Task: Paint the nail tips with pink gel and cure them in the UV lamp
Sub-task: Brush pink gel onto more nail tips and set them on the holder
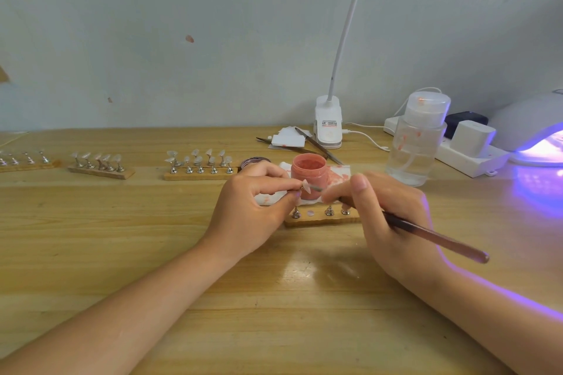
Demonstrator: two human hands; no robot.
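Observation:
My left hand [254,205] pinches a small metal stand that carries a nail tip [305,185], held up in front of the open jar of pink gel [308,173]. In my right hand [385,210] is a long brush [432,234], gripped like a pen, and its bristle end touches the nail tip. Below my hands lies a wooden holder [320,218] with three metal stands left on it. At the far right the UV lamp [530,125] glows purple.
Three more wooden holders with nail tips [199,166] [100,166] [27,161] line the desk to the left. A clear pump bottle [416,140], power strip [466,155], clip lamp [328,123], tweezers [316,146] and stained tissue [336,176] stand behind the jar.

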